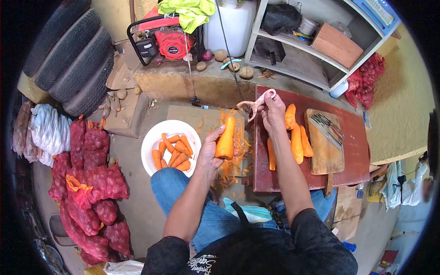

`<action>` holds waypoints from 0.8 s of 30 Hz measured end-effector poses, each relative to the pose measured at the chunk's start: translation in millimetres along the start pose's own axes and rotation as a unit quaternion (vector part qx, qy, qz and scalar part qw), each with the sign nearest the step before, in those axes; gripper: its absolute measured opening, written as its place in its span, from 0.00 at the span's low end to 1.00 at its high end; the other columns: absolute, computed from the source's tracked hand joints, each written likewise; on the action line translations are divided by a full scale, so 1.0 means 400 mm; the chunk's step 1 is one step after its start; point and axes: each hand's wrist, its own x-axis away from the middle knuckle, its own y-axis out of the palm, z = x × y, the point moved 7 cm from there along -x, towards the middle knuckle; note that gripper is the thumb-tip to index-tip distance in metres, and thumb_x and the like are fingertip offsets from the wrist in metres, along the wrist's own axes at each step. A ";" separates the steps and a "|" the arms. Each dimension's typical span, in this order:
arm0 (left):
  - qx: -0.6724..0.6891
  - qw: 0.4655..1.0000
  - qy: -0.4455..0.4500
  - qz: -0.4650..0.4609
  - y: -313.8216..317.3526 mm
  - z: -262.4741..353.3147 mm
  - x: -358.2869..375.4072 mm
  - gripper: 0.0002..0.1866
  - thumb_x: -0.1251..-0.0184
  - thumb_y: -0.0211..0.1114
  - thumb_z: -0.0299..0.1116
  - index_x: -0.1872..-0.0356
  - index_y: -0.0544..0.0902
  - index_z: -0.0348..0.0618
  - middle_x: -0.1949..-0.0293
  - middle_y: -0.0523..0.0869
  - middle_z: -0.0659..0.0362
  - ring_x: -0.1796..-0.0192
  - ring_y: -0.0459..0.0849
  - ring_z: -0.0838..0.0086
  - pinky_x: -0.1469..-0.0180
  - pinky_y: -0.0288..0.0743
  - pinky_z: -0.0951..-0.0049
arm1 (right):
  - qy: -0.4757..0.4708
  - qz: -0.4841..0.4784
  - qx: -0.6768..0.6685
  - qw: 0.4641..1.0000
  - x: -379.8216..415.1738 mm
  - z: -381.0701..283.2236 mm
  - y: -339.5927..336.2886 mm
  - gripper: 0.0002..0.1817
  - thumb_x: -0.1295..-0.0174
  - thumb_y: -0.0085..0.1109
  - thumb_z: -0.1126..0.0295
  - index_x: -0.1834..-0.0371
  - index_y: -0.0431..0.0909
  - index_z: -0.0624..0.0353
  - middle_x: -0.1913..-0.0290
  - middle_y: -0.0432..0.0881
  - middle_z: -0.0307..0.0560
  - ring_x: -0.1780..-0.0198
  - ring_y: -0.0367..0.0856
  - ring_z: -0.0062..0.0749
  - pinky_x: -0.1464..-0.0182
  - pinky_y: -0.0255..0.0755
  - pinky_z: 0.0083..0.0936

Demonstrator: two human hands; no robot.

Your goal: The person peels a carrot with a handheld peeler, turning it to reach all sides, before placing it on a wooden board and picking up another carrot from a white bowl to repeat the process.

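Note:
My left hand [211, 149] is closed around a thick orange carrot [226, 140], its narrow end pointing up and away from me. In my right hand [274, 111] is a pale Y-shaped peeler [250, 108], held above the left edge of the red table and apart from the carrot. Orange peelings [236, 172] lie scattered on the floor below the carrot. Several peeled carrots [296, 144] rest on the red table [360, 160], next to a wooden cutting board [326, 160] with a knife [326, 128] on it.
A white basin [147, 142] of smaller carrots stands left of my knee. Red net sacks of onions [98, 183] fill the floor further left, below stacked tires [78, 50]. Behind are a red generator [172, 46], a low ledge [169, 87] and a shelf [293, 59].

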 end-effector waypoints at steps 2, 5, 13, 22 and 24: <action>0.007 0.999 0.037 0.039 -0.008 0.009 0.002 0.17 0.30 0.67 0.41 0.49 0.79 0.40 0.65 0.84 0.55 0.67 0.87 0.67 0.71 0.87 0.58 | 0.030 -0.010 -0.006 0.999 0.041 0.006 0.000 0.10 0.26 0.58 0.62 0.59 0.72 0.57 0.71 0.79 0.40 0.75 0.78 0.23 0.71 0.73 0.21; -0.023 0.997 0.055 0.049 -0.020 0.029 0.000 0.18 0.31 0.68 0.39 0.48 0.79 0.39 0.65 0.83 0.55 0.66 0.87 0.67 0.68 0.88 0.57 | 0.074 -0.023 -0.024 0.997 0.150 0.015 0.017 0.10 0.27 0.59 0.62 0.58 0.73 0.56 0.71 0.79 0.38 0.74 0.79 0.23 0.72 0.74 0.20; -0.024 0.997 0.068 0.031 -0.005 0.014 0.001 0.13 0.27 0.64 0.36 0.54 0.80 0.35 0.61 0.85 0.54 0.62 0.86 0.69 0.62 0.85 0.66 | 0.070 -0.105 -0.032 0.992 0.238 0.024 0.081 0.15 0.33 0.68 0.61 0.56 0.73 0.57 0.66 0.83 0.42 0.74 0.82 0.22 0.72 0.78 0.19; -0.037 0.995 0.093 0.030 -0.022 0.017 -0.015 0.11 0.26 0.63 0.34 0.53 0.81 0.36 0.62 0.85 0.56 0.63 0.86 0.72 0.59 0.84 0.70 | 0.045 -0.125 0.008 0.991 0.186 0.031 0.102 0.12 0.30 0.63 0.62 0.56 0.74 0.57 0.70 0.81 0.39 0.75 0.80 0.20 0.73 0.75 0.16; -0.040 0.995 0.082 0.027 -0.030 0.017 -0.014 0.11 0.26 0.62 0.35 0.53 0.81 0.37 0.62 0.86 0.57 0.64 0.86 0.72 0.61 0.85 0.69 | 0.021 -0.086 -0.006 0.996 0.130 0.032 0.081 0.11 0.27 0.60 0.62 0.56 0.73 0.58 0.71 0.80 0.38 0.75 0.80 0.19 0.74 0.73 0.15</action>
